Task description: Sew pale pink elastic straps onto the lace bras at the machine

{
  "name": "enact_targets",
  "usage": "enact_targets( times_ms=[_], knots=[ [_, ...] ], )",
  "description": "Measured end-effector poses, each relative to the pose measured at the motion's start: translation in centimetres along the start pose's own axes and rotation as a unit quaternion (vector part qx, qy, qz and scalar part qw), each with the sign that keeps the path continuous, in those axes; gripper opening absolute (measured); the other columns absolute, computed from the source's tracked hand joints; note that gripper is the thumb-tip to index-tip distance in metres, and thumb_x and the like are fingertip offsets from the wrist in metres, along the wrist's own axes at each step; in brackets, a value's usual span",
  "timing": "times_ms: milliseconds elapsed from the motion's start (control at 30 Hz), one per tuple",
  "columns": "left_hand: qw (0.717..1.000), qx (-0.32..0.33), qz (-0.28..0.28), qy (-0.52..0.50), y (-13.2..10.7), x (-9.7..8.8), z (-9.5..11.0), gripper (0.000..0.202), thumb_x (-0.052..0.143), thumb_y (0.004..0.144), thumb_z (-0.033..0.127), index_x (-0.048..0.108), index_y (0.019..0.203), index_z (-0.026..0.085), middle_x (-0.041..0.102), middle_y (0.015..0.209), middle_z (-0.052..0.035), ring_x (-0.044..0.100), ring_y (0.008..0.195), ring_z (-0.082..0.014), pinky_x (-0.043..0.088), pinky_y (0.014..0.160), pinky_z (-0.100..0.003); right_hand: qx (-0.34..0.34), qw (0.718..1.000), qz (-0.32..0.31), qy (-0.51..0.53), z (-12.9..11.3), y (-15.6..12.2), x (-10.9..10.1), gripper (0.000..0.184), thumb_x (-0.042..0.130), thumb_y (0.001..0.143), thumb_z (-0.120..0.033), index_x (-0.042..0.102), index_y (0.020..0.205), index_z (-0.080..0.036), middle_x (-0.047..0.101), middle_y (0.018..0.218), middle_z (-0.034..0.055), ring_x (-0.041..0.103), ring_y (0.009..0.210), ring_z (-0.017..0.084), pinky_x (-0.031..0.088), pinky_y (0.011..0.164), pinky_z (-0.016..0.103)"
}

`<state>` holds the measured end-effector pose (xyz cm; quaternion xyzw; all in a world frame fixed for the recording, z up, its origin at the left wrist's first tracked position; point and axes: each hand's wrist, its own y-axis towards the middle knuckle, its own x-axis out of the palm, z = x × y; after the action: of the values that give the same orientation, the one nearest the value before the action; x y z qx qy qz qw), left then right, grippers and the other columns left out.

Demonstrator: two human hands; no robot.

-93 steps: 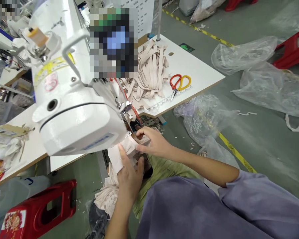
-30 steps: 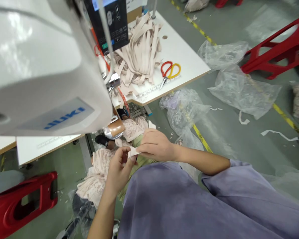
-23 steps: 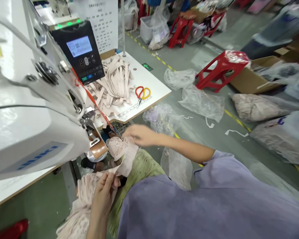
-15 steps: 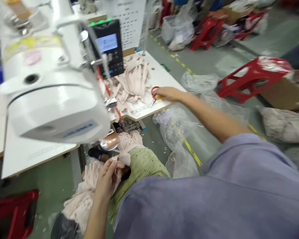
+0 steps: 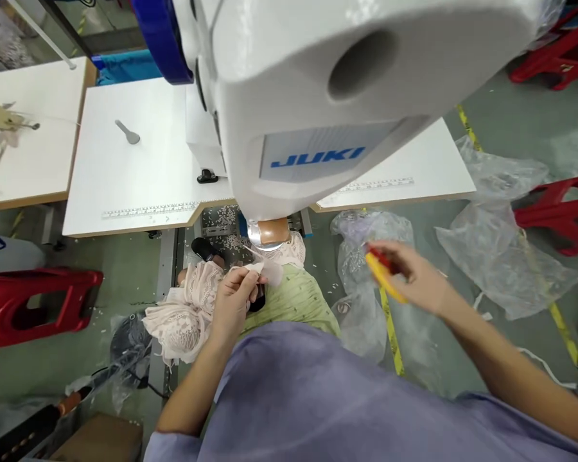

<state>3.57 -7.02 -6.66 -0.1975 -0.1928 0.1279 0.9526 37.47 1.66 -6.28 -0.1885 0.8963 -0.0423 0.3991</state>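
Note:
My left hand pinches a small piece of pale pink fabric just below the machine's work arm. In my right hand is a pair of scissors with red and yellow handles, held in the air to the right of my lap; their blades do not show clearly. A bundle of pale pink lace garments hangs at the left of my lap, and more pink lace lies beneath the metal work plate. The large white sewing machine head hides the middle of the table.
The white table carries a small grey tool. Red stools stand on both sides, one at the left. Clear plastic bags lie on the floor at right. A second worktable stands at far left.
My right hand has lifted the scissors off the table and brought them toward me. My view has swung left, bringing the machine head to the centre. The left hand still pinches the fabric.

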Motion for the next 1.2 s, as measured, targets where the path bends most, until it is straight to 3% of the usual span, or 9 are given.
enact_targets(
  times_ms=[100,200,333,500,733,933,1100,1200],
  knots=[
    [0.998,0.018,0.015,0.057,-0.2,0.4,0.0,0.025,0.071,0.086,0.043,0.073,0.085,0.018,0.07,0.083,-0.0031,0.055,0.068,-0.0109,0.046,0.066,-0.024,-0.088,0.99,-0.107,0.006,-4.1,-2.7,4.0,0.072,0.073,0.076,-0.027,0.048,0.143,-0.035,0.056,0.125,0.0123,0.063,0.095,0.025,0.057,0.077,0.042],
    [0.992,0.043,0.033,0.114,-0.6,0.7,0.3,0.022,0.069,0.088,0.041,0.075,0.084,0.02,0.066,0.073,-0.0005,0.059,0.072,-0.013,0.048,0.07,-0.025,-0.144,0.985,-0.09,0.004,-7.1,-2.4,6.5,0.082,0.078,0.069,-0.029,0.049,0.144,-0.035,0.051,0.123,0.0102,0.059,0.109,0.029,0.055,0.088,0.044],
    [0.982,0.068,0.036,0.174,-1.1,1.0,1.0,0.021,0.068,0.089,0.04,0.075,0.084,0.02,0.061,0.066,0.0016,0.055,0.063,-0.0116,0.045,0.063,-0.024,-0.188,0.979,-0.079,0.006,-9.1,-0.9,7.6,0.083,0.082,0.067,-0.032,0.051,0.144,-0.034,0.053,0.116,0.0089,0.058,0.102,0.026,0.054,0.086,0.042],
    [0.973,0.078,0.048,0.211,-1.2,0.7,1.1,0.022,0.066,0.09,0.041,0.074,0.084,0.02,0.059,0.065,0.0012,0.053,0.063,-0.0125,0.044,0.062,-0.025,-0.188,0.977,-0.094,0.019,-9.7,-0.3,7.3,0.082,0.081,0.068,-0.031,0.052,0.144,-0.033,0.053,0.117,0.0088,0.058,0.106,0.026,0.053,0.086,0.041],
    [0.956,0.125,0.02,0.263,-0.8,0.6,0.7,0.024,0.063,0.093,0.041,0.073,0.084,0.021,0.058,0.067,0.0009,0.053,0.065,-0.0134,0.044,0.064,-0.026,-0.182,0.977,-0.1,0.046,-9.5,0.4,7.0,0.074,0.08,0.068,-0.031,0.057,0.139,-0.033,0.054,0.114,0.0071,0.06,0.105,0.025,0.053,0.09,0.043],
    [0.93,0.21,0.005,0.301,-0.6,0.7,0.1,0.015,0.061,0.095,0.029,0.074,0.097,0.022,0.058,0.072,0.0013,0.052,0.068,-0.0124,0.042,0.066,-0.025,-0.136,0.983,-0.089,0.091,-9.9,1.7,8.1,0.066,0.085,0.065,-0.048,0.067,0.125,-0.029,0.056,0.116,0.008,0.062,0.101,0.025,0.053,0.089,0.044],
    [0.918,0.247,0.019,0.308,-0.4,0.4,-0.1,0.017,0.06,0.095,0.025,0.07,0.082,0.02,0.055,0.067,0.0027,0.05,0.064,-0.0112,0.039,0.063,-0.024,-0.103,0.985,-0.098,0.1,-9.5,1.9,8.5,0.066,0.085,0.065,-0.053,0.068,0.125,-0.031,0.056,0.118,0.0069,0.063,0.101,0.025,0.054,0.088,0.043],
    [0.915,0.241,0.002,0.323,-0.4,0.4,-0.3,0.016,0.06,0.096,0.025,0.071,0.085,0.02,0.057,0.068,0.0023,0.051,0.065,-0.0115,0.039,0.064,-0.024,-0.108,0.984,-0.094,0.104,-9.8,1.8,8.5,0.065,0.086,0.064,-0.051,0.069,0.123,-0.029,0.056,0.117,0.0067,0.064,0.101,0.024,0.053,0.09,0.042]
  ],
)
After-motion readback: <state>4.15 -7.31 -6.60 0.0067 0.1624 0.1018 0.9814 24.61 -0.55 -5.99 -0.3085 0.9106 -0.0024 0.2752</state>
